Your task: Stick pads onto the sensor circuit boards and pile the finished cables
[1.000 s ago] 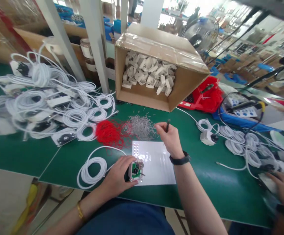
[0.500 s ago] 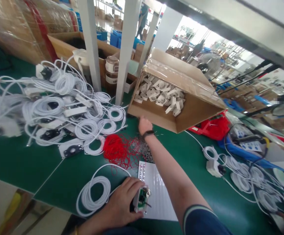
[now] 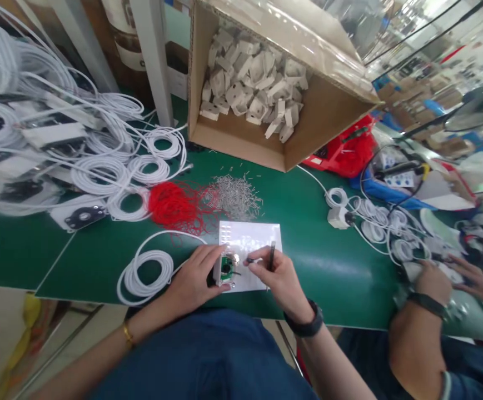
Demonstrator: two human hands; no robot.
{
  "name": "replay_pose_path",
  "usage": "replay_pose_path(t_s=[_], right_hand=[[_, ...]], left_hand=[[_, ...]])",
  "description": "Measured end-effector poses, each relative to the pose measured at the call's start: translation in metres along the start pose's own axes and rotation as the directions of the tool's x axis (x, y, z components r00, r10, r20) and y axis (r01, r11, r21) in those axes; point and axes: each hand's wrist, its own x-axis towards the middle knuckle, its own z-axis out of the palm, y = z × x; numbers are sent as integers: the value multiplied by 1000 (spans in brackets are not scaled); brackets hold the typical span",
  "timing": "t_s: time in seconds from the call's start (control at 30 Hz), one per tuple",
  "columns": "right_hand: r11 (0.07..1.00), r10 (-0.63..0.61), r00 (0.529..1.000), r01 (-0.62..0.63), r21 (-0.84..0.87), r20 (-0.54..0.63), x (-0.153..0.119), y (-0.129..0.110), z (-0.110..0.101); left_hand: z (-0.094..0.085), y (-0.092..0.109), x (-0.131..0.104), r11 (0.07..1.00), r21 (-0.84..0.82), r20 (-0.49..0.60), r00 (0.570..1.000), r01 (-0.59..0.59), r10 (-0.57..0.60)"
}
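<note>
My left hand [image 3: 195, 278] is closed around the side of a small white housing with a green circuit board [image 3: 227, 268] inside it. From that housing's side a white cable runs to a coil [image 3: 149, 275] on the left. My right hand [image 3: 280, 275] pinches a small black part [image 3: 249, 260] between thumb and forefinger, just right of the board and apart from it. A thin dark pen-like tool [image 3: 272, 254] is tucked upright in the same hand; its kind is unclear. Under both lies a white sheet [image 3: 252, 233] with rows of small shiny pieces along its left edge.
Ahead are a pile of small metal pins [image 3: 237, 197] and red wires [image 3: 172, 205]. Behind them a tilted cardboard box [image 3: 328, 122] holds white plastic housings [image 3: 258, 83]. Coiled white cables [image 3: 99, 172] crowd the left. At right, a co-worker's hands [image 3: 433, 283] work beside more cables.
My right hand has come back from the front edge of the cardboard box to beside the circuit board, now with a small black part. My left hand keeps hold of the housing. The view has tilted down.
</note>
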Motion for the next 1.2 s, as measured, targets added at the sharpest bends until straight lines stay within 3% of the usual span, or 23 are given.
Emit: replay_pose_path(t_s=[0.07, 0.13, 0.2, 0.27, 0.4, 0.5, 0.57, 0.67, 0.77, 0.8, 0.87, 0.93, 1.0, 1.1, 1.2], right_hand=[[995, -62, 998, 59, -86, -30, -16, 5, 11], [957, -213, 976, 201, -210, -39, -21, 6, 22], [878, -371, 928, 358, -317, 21, -19, 5, 28], [770, -449, 881, 465, -437, 146, -16, 2, 30], [487, -393, 795, 606, -629, 462, -9, -13, 20], [382, -340, 738, 675, -631, 583, -6, -24, 16], [398, -326, 762, 647, -650, 560, -8, -26, 19], [439, -314, 846, 531, -725, 430, -14, -24, 32], [448, -321, 887, 450, -773, 330, -16, -21, 44], [481, -328, 892, 440, -758, 310, -14, -21, 45], [635, -361, 901, 427, -644, 242, -9, -20, 40], [842, -366, 928, 364, -399, 74, -4, -15, 27], [966, -258, 954, 252, -61, -153, -3, -5, 10], [949, -7, 954, 101, 299, -301, -13, 14, -6], [878, 216, 936, -61, 475, -279, -23, 29, -1]], left_hand=[[1, 1, 0, 1000, 17, -18, 1000, -13, 13], [2, 2, 1, 999, 30, -31, 999, -20, 21], [3, 4, 1, 999, 42, -41, 999, -23, 25], [4, 4, 0, 999, 50, -54, 998, -21, 24], [6, 4, 0, 998, 54, -66, 997, -40, 44], [6, 3, -1, 997, 55, -73, 995, -59, 63], [7, 3, -2, 997, 54, -77, 995, -55, 59], [7, 2, -2, 998, 51, -77, 996, -28, 32], [8, 2, -1, 999, 41, -69, 997, -13, 16], [8, 2, -1, 999, 36, -69, 998, -10, 12], [8, 3, -1, 1000, 18, -71, 997, 0, 1], [4, 4, -2, 999, -21, -73, 997, 25, -26], [-3, 5, -4, 989, -132, -53, 996, 61, -69], [-20, 6, -6, 941, -325, 45, 995, 94, -84], [-34, 6, -5, 966, -253, 233, 972, 48, 12]])
